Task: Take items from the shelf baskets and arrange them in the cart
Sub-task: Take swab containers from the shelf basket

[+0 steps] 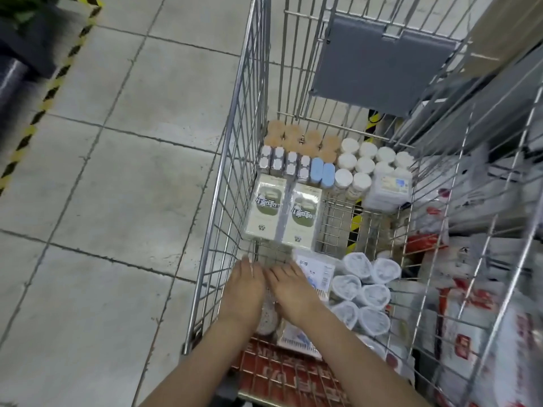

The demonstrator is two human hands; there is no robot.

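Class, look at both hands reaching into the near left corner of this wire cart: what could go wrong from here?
1. The left hand and right hand hide whatever lies beneath, so it could be laid crooked.
2. The white-lidded jars stand upright; a jolt might topple them.
3. Small things could slip through the cart wire gaps.

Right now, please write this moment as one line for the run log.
left hand: open, low in cart | right hand: open, beside it | two green-label boxes: flat ahead of hands | white-lid jars: far end

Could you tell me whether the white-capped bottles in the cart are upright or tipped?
Upright: the bottles show only their round white caps, packed together.
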